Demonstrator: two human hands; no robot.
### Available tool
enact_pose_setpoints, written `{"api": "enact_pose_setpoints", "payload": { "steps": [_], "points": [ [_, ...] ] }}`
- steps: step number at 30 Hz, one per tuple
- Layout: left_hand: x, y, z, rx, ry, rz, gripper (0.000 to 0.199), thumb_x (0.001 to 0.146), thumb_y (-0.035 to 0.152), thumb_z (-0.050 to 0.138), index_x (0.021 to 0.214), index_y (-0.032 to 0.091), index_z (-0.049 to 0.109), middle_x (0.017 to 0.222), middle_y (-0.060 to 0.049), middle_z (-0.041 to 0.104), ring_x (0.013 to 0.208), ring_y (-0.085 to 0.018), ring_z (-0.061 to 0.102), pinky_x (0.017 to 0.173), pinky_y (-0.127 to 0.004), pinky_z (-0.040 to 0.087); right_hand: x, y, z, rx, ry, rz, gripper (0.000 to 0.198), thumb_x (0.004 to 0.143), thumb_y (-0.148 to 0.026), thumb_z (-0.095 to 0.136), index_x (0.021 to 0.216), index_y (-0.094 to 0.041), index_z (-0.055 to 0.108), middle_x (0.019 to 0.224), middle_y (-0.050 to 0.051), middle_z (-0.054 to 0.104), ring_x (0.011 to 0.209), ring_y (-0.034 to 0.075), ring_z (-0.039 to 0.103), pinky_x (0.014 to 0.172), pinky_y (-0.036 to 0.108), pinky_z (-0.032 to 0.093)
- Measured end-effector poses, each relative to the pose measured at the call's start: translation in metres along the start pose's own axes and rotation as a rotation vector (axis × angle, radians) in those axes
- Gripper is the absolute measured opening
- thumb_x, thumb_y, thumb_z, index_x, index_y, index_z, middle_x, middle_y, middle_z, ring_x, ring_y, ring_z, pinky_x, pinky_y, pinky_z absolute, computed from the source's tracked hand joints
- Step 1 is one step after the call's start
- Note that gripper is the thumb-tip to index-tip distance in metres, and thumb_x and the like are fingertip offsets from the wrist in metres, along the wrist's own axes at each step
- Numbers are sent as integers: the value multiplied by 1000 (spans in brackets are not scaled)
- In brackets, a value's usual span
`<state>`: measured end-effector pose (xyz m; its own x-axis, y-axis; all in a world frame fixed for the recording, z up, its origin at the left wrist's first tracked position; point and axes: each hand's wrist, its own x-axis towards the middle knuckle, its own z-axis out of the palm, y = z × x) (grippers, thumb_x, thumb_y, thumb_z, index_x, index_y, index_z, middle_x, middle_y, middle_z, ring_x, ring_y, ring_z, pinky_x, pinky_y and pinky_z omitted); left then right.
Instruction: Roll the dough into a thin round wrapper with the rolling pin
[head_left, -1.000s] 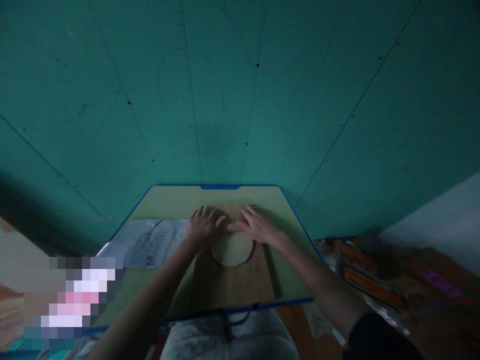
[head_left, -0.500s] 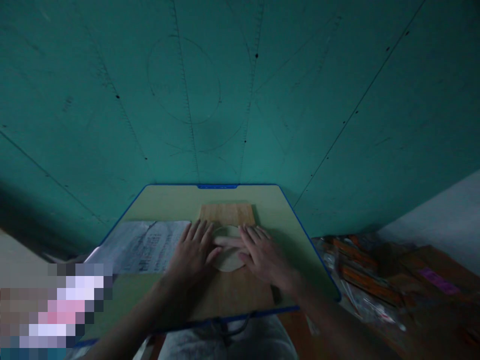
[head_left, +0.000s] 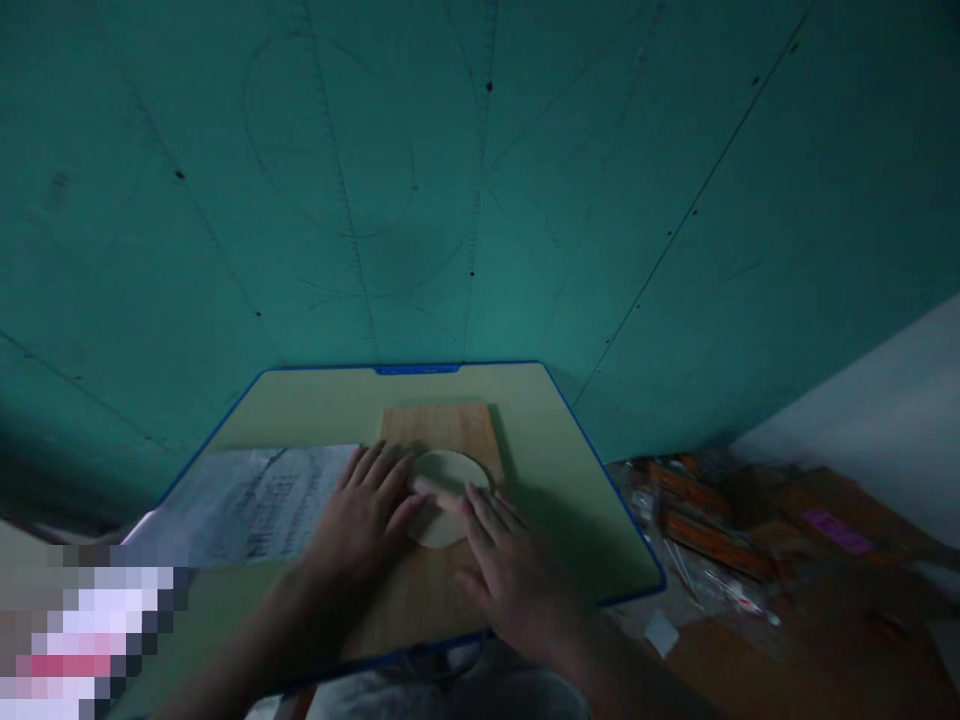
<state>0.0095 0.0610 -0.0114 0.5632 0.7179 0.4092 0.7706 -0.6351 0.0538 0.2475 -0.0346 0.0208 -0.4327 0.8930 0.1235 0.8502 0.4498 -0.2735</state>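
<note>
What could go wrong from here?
1. The rolling pin slants across the dough, which might thin unevenly.
2. The left hand is close to the printed sheet and could snag it.
3. The wooden board reaches the near edge of the table; it might slip off.

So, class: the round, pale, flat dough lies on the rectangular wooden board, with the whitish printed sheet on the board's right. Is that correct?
Wrong side: the head view shows the whitish printed sheet left of the wooden board. The dough does lie on it.

Rolling pin (head_left: 438, 493) ends hidden, paper (head_left: 255, 505) print illegible
</note>
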Motion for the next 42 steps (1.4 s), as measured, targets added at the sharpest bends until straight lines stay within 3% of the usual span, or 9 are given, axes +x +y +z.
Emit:
{"api": "enact_pose_setpoints", "payload": {
  "steps": [4, 7, 12, 15, 19, 24, 33, 37, 42],
  "points": [
    [-7, -9, -3, 22, -70, 11, 53, 103, 49, 31, 150, 27, 43, 150, -9, 53, 142, -32, 41, 114, -58, 32, 12, 12, 3, -33, 67, -35, 64, 101, -40, 50, 152, -3, 38, 159, 20, 37, 148, 31, 35, 122, 48, 30],
    [37, -9, 0, 42, -173, -54, 51, 102, 49, 33, 142, 24, 53, 145, -13, 58, 136, -34, 48, 108, -57, 39, 52, 48, 0, -68, 90, 68, 55, 104, -36, 43, 147, -2, 47, 157, 24, 39, 149, 33, 32, 123, 52, 26],
    [105, -1, 7, 141, -125, -189, 46, 101, 49, 40, 118, 17, 69, 137, -18, 63, 131, -35, 53, 108, -55, 38, 94, 89, -10, -21, 7, 137, 43, 106, -29, 36, 137, -9, 59, 149, 20, 51, 148, 30, 35, 119, 52, 31],
    [98, 0, 8, 103, -111, -169, 44, 101, 46, 39, 115, 18, 70, 135, -17, 64, 129, -34, 55, 106, -54, 41, 80, 79, -7, -5, 6, 91, 43, 106, -29, 36, 138, -12, 59, 149, 19, 52, 148, 29, 35, 119, 53, 32],
    [43, -9, 5, -18, -86, -66, 46, 102, 45, 32, 123, 23, 66, 133, -11, 65, 127, -30, 54, 103, -49, 46, 37, 30, 9, -4, 124, 53, 55, 102, -35, 47, 149, -6, 45, 158, 23, 38, 150, 33, 30, 121, 55, 29],
    [-9, -31, -4, -42, -50, -7, 53, 102, 46, 28, 140, 22, 55, 143, -10, 58, 140, -31, 42, 110, -48, 43, 14, -14, 22, -31, 215, 35, 56, 97, -23, 52, 149, -4, 44, 152, 25, 46, 142, 34, 42, 118, 52, 36],
    [63, -15, -5, -73, -129, -101, 39, 100, 30, 33, 86, 19, 68, 90, -10, 67, 92, -25, 60, 90, -41, 52, 49, 46, -10, 51, 69, 187, 30, 99, -21, 53, 126, -24, 65, 122, 7, 73, 108, 23, 69, 90, 32, 53],
    [91, 4, 5, -40, -101, -131, 35, 97, 24, 37, 84, 17, 69, 90, -13, 66, 94, -28, 58, 90, -45, 48, 33, 55, -8, 66, 104, 281, 31, 98, -24, 56, 128, -25, 63, 117, 8, 74, 104, 24, 70, 84, 31, 52],
    [114, 14, 17, -48, -149, -165, 29, 94, 18, 41, 89, 16, 70, 98, -14, 69, 99, -27, 61, 91, -42, 47, 28, 72, -5, 161, 168, 188, 22, 94, -20, 60, 115, -19, 66, 119, 10, 70, 110, 22, 66, 92, 32, 52]
  ]
}}
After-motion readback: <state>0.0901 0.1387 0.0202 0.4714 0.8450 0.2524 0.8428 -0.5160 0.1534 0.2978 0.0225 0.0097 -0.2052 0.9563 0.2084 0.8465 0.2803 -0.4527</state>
